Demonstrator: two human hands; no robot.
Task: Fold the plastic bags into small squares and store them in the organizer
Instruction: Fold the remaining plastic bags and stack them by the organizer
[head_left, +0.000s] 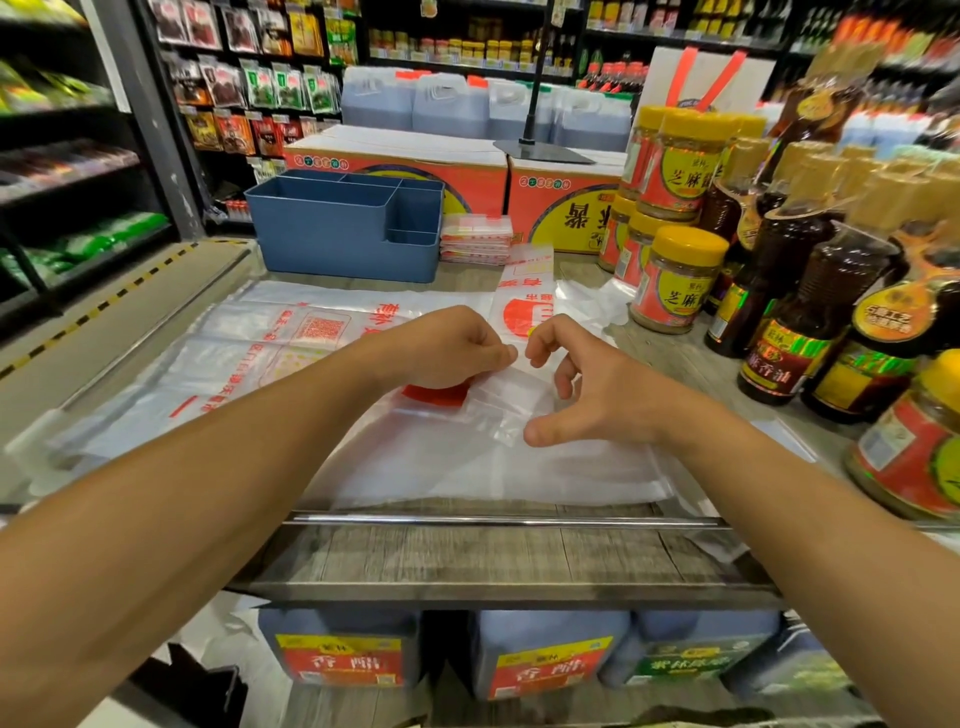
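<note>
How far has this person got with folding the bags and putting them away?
Partly done. A small stack of folded bags sits beside the blue organizer, not in it; I can't see into its compartments. Right now the left hand pinches a half-folded clear bag while the right hand hovers over it. Several flat bags still lie spread on the table, unfolded.

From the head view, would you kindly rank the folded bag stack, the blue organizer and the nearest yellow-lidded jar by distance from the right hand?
From the right hand:
1. Yellow-lidded jar, just beyond, to its right.
2. Folded bag stack, farther back, slightly left.
3. Blue organizer, back left.
</note>
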